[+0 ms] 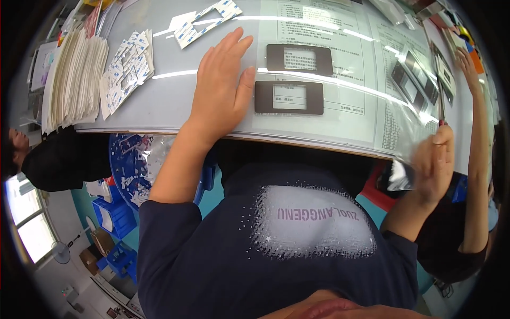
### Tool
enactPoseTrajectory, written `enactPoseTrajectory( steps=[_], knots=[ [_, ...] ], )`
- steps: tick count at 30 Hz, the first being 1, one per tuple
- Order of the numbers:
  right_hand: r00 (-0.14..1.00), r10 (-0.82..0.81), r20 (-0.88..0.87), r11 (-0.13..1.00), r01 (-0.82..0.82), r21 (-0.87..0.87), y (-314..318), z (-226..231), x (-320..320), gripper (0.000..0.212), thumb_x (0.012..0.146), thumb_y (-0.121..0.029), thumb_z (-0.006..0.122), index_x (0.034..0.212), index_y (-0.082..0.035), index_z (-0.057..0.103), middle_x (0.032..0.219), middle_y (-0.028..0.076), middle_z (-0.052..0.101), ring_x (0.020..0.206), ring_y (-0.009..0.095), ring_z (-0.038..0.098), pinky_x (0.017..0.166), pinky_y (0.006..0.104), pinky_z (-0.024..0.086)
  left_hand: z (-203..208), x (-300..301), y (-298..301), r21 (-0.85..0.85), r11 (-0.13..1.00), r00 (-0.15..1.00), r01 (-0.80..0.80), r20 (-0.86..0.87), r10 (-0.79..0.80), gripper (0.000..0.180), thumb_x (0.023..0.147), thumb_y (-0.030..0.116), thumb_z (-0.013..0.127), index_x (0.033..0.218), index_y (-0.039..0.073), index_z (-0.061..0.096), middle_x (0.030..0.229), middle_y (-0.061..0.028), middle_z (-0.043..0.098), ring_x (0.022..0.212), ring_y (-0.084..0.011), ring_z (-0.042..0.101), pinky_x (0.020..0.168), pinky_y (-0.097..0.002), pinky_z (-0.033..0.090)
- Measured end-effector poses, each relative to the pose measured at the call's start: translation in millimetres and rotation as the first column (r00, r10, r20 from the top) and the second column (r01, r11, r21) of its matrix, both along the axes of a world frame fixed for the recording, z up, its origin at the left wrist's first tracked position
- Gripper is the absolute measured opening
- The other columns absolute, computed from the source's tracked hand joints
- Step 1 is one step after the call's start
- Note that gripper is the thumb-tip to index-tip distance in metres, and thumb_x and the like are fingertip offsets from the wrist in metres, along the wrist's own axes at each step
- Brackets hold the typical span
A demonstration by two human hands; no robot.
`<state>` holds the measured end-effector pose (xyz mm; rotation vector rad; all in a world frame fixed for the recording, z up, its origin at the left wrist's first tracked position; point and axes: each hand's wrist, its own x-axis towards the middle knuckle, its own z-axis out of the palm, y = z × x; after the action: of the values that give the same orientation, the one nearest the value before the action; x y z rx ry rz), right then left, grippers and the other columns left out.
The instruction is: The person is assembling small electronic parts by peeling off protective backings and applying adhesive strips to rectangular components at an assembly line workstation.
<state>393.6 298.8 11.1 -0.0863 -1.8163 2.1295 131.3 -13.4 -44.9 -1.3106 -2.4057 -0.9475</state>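
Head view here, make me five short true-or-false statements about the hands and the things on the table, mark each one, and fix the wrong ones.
1. The left hand is left of the two dark frames. True.
2. The left hand is clenched into a fist. False: its fingers are extended.
3. The right hand is to the right of both dark frames, and looks blurred. True.
4. Both dark frames are solid plates. False: each has a rectangular opening.
5. The blue-patterned white cutout lies on top of a dark frame. False: the cutout lies apart from them, near the left hand's fingertips.
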Motion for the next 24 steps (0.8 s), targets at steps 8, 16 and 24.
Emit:
enactPoseTrajectory(
  steps=[8, 16, 24],
  knots=[
    [0.777, 0.617, -0.130, 0.748, -0.526, 0.405, -114, 7, -100, 0.032, 0.092, -0.019, 0.075, 0.117, -0.001, 0.068, 0.112, 0.017, 0.066, 0.104, 0.029, 0.065, 0.092, 0.0396, 0.051, 39, 77, -31, 0.395, 0.881, 0.469, 0.261, 0.746, -0.473, 0.034, 0.105, 0.014, 0.050, 0.133, -0.004, 0.056, 0.130, -0.0178, 0.062, 0.122, -0.0261, 0.059, 0.105, -0.0400, 0.046],
    [0.990, 0.104, -0.097, 0.648, 0.007, 0.762, -41, 14, -108, 0.037, 0.091, -0.012, 0.072, 0.126, -0.003, 0.067, 0.138, 0.018, 0.062, 0.130, 0.032, 0.057, 0.111, 0.0410, 0.042, 6, 60, -256, -0.583, 0.603, 0.517, -0.544, 0.333, 0.788, 0.035, 0.102, 0.022, 0.057, 0.134, 0.005, 0.059, 0.112, -0.0167, 0.069, 0.100, -0.0295, 0.068, 0.086, -0.0409, 0.054],
    [0.940, 0.222, -0.258, 0.421, 0.146, 0.895, -24, 50, -153, 0.027, 0.102, -0.010, 0.058, 0.127, -0.005, 0.067, 0.140, 0.017, 0.062, 0.135, 0.029, 0.055, 0.114, 0.0433, 0.038, 19, 28, -253, -0.300, 0.504, 0.492, -0.810, 0.121, 0.862, 0.023, 0.100, 0.018, 0.062, 0.111, -0.001, 0.068, 0.108, -0.0125, 0.072, 0.098, -0.0264, 0.068, 0.090, -0.0347, 0.052]
  ],
)
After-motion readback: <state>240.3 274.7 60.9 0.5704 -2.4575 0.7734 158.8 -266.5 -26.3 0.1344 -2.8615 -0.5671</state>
